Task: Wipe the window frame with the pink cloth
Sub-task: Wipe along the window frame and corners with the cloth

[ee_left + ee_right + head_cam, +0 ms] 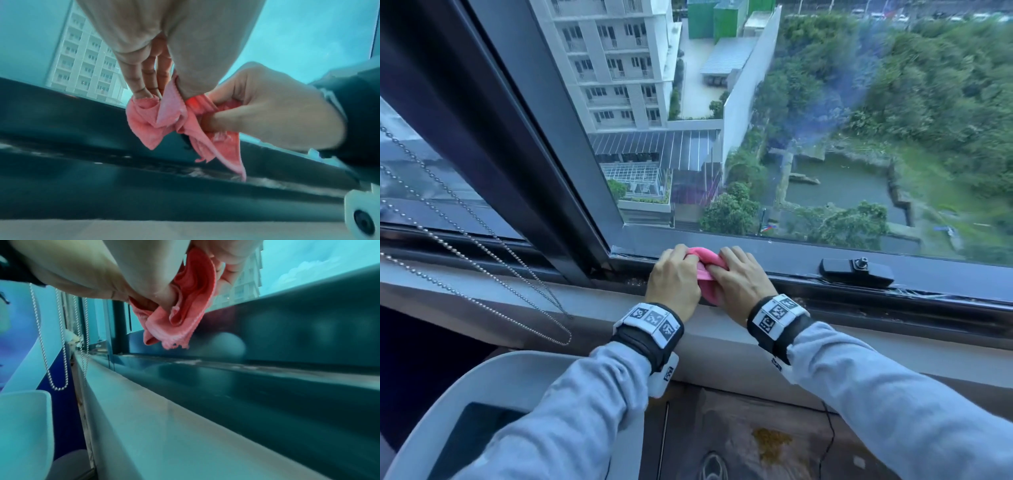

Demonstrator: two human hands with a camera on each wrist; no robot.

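Dark window frame [756,251] | both hands pinching bunched pink cloth [703,263] just above it

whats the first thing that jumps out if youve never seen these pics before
The pink cloth stands out, bunched between the left hand and right hand, both holding it just above the dark window frame near its lower left corner. Behind the glass is a steep drop to a white apartment block and green trees.
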